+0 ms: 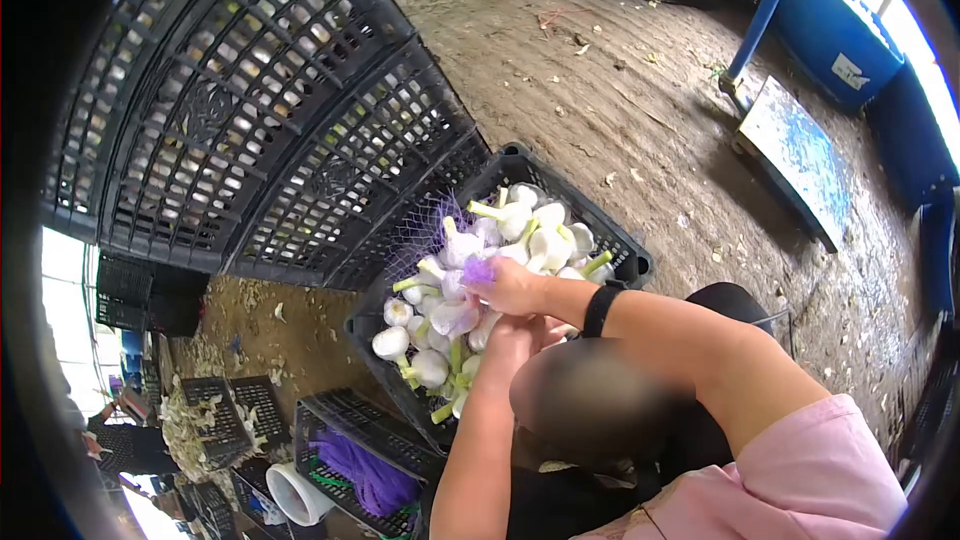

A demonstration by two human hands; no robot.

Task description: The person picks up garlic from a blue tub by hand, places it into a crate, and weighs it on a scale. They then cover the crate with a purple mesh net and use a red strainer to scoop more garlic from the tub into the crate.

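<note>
A black crate [625, 240] full of white garlic bulbs [430, 368] with short green stems stands in front of me. Over the bulbs, my right hand [508, 285] is closed on a bunched piece of purple mesh net [478, 271]. More of the thin purple net [425, 230] spreads at the crate's upper left side. Just below my right hand, my left hand [520, 332] is close against it, its fingers mostly hidden behind my right wrist and a blurred area, so what it holds cannot be made out.
Stacked black crates [230, 100] with garlic rise at the left. A lower crate [330, 415] holds purple nets [370, 470], beside a white bucket [298, 493]. A platform scale [795, 155] and a blue tub [835, 30] stand at the upper right.
</note>
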